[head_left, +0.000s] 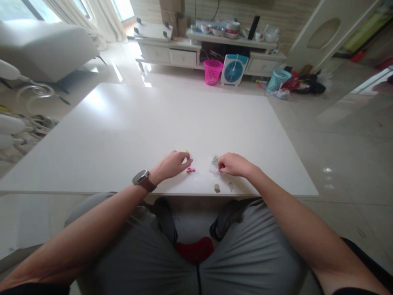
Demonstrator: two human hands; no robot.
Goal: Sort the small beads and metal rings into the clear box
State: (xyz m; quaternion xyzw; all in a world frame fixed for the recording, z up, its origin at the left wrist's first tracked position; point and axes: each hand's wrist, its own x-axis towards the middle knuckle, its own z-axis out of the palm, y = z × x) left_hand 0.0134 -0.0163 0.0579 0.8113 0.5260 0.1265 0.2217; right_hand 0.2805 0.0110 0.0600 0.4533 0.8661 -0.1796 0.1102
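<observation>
Both hands low on the white table, fingers busy with tiny pieces.

We see the right hand (235, 164) pinching a small clear plastic packet (214, 164), its long axis running away from us. The left hand (172, 164) rests curled, fingertips just beside a little pink piece (190, 169); whether it grips anything, we cannot tell. Near the table (153, 119) edge lie a yellow cartoon-figure charm (217, 188) and a small clear bit (230, 186). A watch (141, 179) wraps the left wrist; the tabletop is smooth and glossy.

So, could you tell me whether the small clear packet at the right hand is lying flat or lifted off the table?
Lying flat: the clear packet rests on the white table, the right hand touching its edge.
</observation>
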